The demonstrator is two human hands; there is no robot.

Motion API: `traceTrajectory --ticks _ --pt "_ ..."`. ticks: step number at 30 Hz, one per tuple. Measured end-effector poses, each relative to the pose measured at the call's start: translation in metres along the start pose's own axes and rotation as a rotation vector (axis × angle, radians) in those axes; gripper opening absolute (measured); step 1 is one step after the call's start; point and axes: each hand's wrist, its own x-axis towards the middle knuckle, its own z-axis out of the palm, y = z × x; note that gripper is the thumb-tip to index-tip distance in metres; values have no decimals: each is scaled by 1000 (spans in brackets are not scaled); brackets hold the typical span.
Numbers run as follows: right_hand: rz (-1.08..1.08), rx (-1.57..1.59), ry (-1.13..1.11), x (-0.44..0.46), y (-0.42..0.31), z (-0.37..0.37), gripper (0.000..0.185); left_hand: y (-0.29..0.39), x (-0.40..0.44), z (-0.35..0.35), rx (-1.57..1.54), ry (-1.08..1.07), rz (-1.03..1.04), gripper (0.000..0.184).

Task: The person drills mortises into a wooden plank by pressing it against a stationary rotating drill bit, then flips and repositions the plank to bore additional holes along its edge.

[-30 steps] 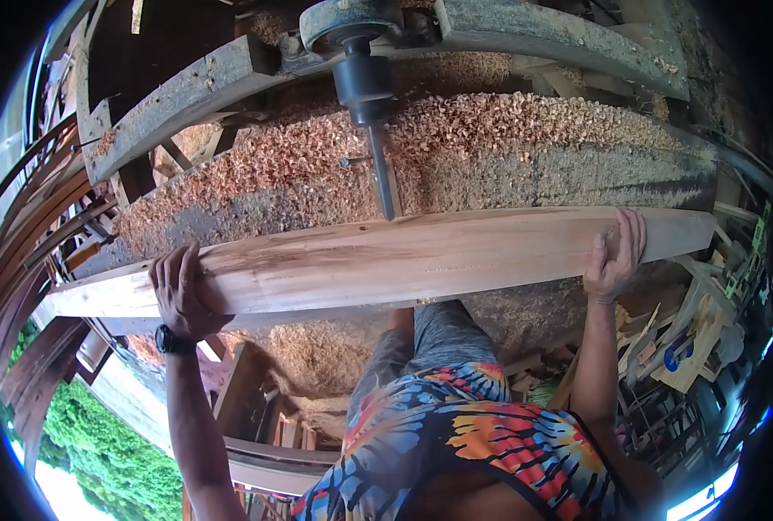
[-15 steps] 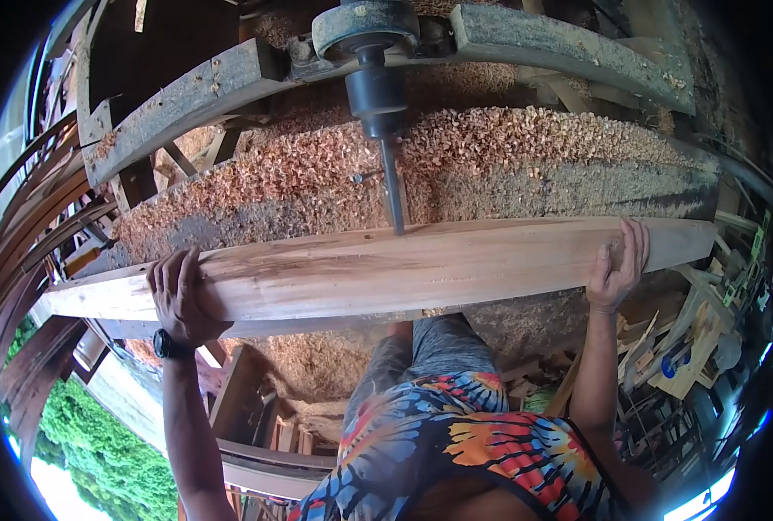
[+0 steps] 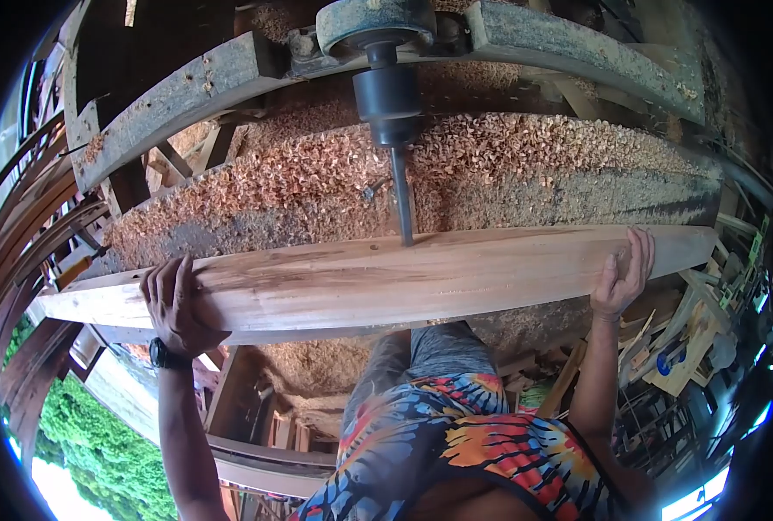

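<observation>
A long wooden plank (image 3: pixel 386 286) lies across the view, pale with darker brown streaks. My left hand (image 3: pixel 178 304), with a dark watch at the wrist, grips its near edge toward the left end, fingers over the top. Toward the other end, my right hand (image 3: pixel 625 273) is closed around the plank, fingers on the upper face. Between them, a long metal drill bit (image 3: pixel 402 195) in a dark chuck (image 3: pixel 389 106) meets the plank's far edge. Just left of the bit's tip is a small dark hole (image 3: pixel 374 247) in the wood.
Wood shavings (image 3: pixel 490 156) cover the worktable behind the plank. A heavy timber beam (image 3: pixel 577 52) and the round machine housing (image 3: pixel 376 24) run across the back. Stacked boards (image 3: pixel 35 252) stand at left. Wood scraps (image 3: pixel 690 339) lie at right.
The whole view has shifted slightly, so the bit and plank appear a little lower. Both hands keep their hold, and the bit stays at the plank's far edge.
</observation>
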Motion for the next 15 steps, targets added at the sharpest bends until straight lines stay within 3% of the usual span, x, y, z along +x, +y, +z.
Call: traceTrajectory --ticks 15 --pt "18 -17 -2 10 -2 1 54 -5 7 -1 -14 30 21 89"
